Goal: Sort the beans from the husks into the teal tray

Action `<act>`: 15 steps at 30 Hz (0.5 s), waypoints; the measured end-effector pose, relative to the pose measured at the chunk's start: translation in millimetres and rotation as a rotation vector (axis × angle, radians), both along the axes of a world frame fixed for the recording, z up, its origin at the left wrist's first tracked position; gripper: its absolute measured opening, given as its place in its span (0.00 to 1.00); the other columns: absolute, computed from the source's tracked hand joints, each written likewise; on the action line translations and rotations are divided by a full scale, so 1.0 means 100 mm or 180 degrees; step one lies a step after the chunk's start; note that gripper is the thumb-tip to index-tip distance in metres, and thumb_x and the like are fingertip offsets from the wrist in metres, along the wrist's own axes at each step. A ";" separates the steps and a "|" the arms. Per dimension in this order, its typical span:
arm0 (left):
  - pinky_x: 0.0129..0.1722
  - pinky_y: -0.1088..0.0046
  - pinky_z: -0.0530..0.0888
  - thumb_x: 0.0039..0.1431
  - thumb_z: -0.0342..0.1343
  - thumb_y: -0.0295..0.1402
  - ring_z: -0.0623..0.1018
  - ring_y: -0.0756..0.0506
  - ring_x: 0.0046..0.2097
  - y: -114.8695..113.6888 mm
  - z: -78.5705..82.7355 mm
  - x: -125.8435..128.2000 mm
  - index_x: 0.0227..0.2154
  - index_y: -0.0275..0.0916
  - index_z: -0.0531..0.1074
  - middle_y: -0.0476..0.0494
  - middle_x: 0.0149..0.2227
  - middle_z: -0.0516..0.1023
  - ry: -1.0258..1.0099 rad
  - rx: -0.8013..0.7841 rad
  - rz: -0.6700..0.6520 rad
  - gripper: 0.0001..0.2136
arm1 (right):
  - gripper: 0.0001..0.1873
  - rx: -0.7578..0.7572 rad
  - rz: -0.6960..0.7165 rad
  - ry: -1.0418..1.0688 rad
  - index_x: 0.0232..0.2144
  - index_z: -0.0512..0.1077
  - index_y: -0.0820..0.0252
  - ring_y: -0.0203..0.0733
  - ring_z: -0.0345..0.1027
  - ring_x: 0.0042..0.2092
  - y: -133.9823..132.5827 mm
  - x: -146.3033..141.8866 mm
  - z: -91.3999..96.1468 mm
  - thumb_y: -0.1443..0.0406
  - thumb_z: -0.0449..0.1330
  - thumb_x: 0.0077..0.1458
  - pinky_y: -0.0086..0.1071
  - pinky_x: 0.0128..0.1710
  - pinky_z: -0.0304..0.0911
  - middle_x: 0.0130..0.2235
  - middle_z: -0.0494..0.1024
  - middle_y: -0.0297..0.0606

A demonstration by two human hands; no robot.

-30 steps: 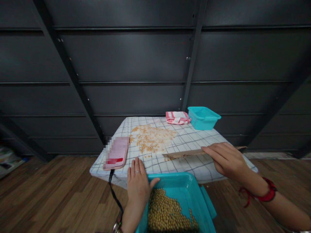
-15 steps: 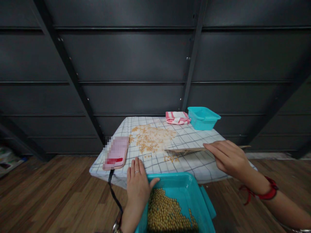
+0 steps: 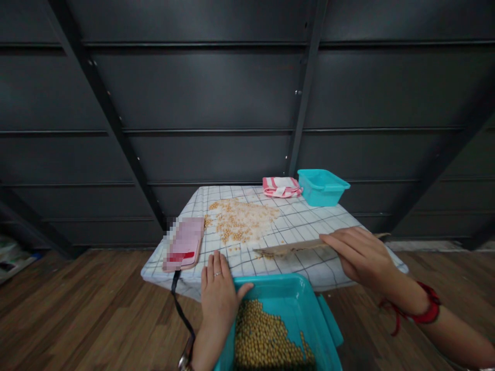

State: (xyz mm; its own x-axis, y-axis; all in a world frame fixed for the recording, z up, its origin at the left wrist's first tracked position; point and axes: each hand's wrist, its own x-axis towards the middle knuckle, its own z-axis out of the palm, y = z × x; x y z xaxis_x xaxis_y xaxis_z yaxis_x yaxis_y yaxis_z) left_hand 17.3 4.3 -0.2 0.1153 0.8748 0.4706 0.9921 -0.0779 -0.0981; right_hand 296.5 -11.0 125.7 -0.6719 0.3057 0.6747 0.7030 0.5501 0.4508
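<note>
My right hand (image 3: 358, 252) grips a flat strip of cardboard (image 3: 296, 247) by its right part, its edge low over the checked cloth. Beside the strip's left end lie a few loose soybeans (image 3: 258, 257), partly hidden by it. With fingers stretched out, my left hand (image 3: 218, 288) rests flat at the table's front edge, its thumb on the rim of a teal plastic bin (image 3: 278, 280). Many soybeans (image 3: 266, 335) fill the bin's lower left. Farther back, more soybeans (image 3: 235, 234) are scattered over a pale, whitish patch on the cloth.
A pink phone (image 3: 187, 239) with a black strap lies on the left of the checked tablecloth (image 3: 320, 226). At the back stand a folded pink-and-white striped cloth (image 3: 281, 187) and a smaller teal basket (image 3: 323, 193). A dark panelled wall (image 3: 209, 93) rises behind the table.
My right hand has drawn the cardboard strip toward me and slightly left, over the few loose soybeans near the bin. My left hand stays in place.
</note>
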 end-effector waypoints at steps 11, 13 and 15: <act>0.52 0.55 0.65 0.48 0.42 0.58 0.64 0.32 0.56 -0.07 0.06 0.01 0.52 0.21 0.61 0.23 0.55 0.63 -0.0005 -0.0125 0.0036 0.42 | 0.21 0.0131 -0.0029 -0.0183 0.40 0.64 0.64 0.39 0.64 0.31 0.10 0.09 -0.03 0.80 0.45 0.44 0.33 0.30 0.60 0.28 0.73 0.39; 0.52 0.53 0.64 0.48 0.41 0.58 0.64 0.32 0.56 -0.06 0.05 0.01 0.52 0.21 0.60 0.22 0.55 0.63 -0.0049 -0.0128 0.0024 0.42 | 0.21 0.0098 0.0015 -0.0182 0.40 0.64 0.64 0.39 0.64 0.31 0.08 0.08 -0.04 0.80 0.45 0.44 0.33 0.29 0.60 0.28 0.73 0.39; 0.52 0.53 0.64 0.48 0.41 0.58 0.63 0.32 0.56 -0.04 0.05 0.01 0.52 0.20 0.59 0.22 0.55 0.62 -0.0080 -0.0119 0.0024 0.42 | 0.21 0.0064 0.0043 -0.0164 0.40 0.64 0.64 0.39 0.64 0.31 0.06 0.07 -0.04 0.81 0.45 0.44 0.33 0.29 0.60 0.28 0.73 0.39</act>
State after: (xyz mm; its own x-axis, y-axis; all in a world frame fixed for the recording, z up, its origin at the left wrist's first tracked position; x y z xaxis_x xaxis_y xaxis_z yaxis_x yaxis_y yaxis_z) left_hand 18.7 0.4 4.5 0.0971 0.8926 0.4403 0.9948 -0.0735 -0.0703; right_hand 303.4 -5.5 121.9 -0.7099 0.2830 0.6450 0.6710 0.5500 0.4972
